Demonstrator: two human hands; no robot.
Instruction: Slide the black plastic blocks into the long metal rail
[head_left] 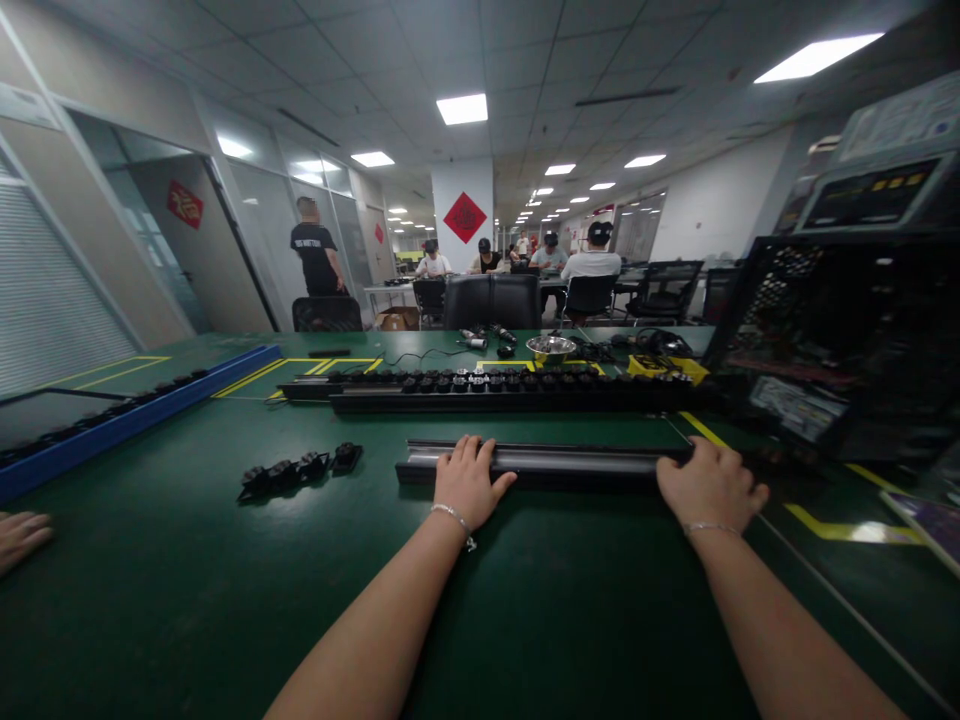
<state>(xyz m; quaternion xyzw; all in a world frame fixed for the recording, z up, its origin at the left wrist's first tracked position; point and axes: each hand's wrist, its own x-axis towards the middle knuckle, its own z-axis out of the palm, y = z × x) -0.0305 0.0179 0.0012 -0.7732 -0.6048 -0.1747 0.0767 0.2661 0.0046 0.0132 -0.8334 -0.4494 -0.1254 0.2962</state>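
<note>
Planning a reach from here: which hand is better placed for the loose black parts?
Left, I'd judge: the left hand is on the black rail toward its left end, nearer the loose black parts; the right hand is farther off, at the right end.

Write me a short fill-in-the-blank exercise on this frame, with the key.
1. The left hand rests on a long rail whose colour is ____.
2. The right hand is at the rail's ____ end.
3. The tabletop is coloured ____.
4. The diamond-shaped sign on the pillar is coloured ____.

Missing words: black; right; green; red.
</note>
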